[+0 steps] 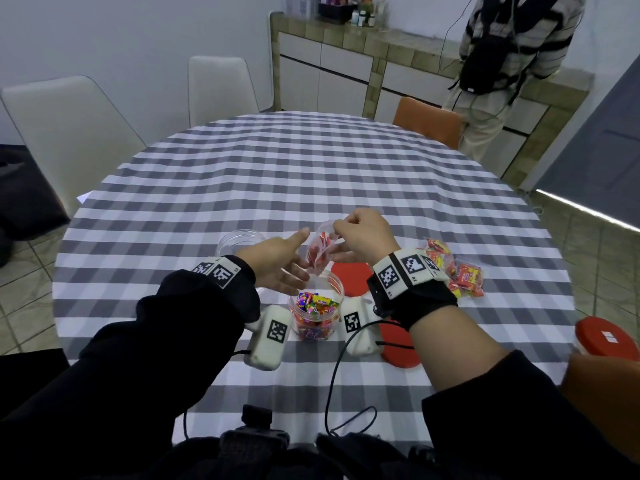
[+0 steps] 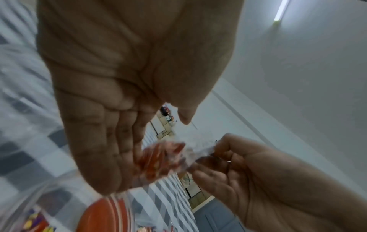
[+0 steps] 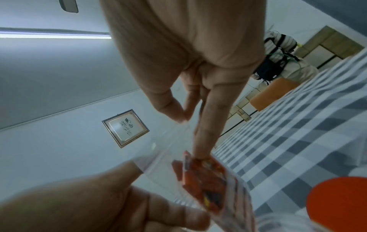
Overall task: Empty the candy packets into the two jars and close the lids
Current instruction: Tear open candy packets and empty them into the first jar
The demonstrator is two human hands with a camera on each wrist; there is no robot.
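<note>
A clear packet of red candies (image 1: 320,251) hangs tilted above the open jar (image 1: 317,311), which is partly filled with colourful candies. My right hand (image 1: 346,226) pinches the packet's top edge between thumb and forefinger. My left hand (image 1: 294,258) is beside the packet on its left, with straight fingers touching the packet's lower part and the thumb spread. In the left wrist view the packet (image 2: 158,158) lies against my fingertips. In the right wrist view the packet (image 3: 206,180) is blurred. A second, empty jar (image 1: 239,239) stands behind my left hand.
Two red lids (image 1: 349,280) (image 1: 398,348) lie flat right of the filled jar. Several full candy packets (image 1: 453,271) lie further right on the checked tablecloth (image 1: 311,168). A red-lidded container (image 1: 604,336) sits at the right edge. A person (image 1: 512,64) stands at the far counter; chairs ring the table.
</note>
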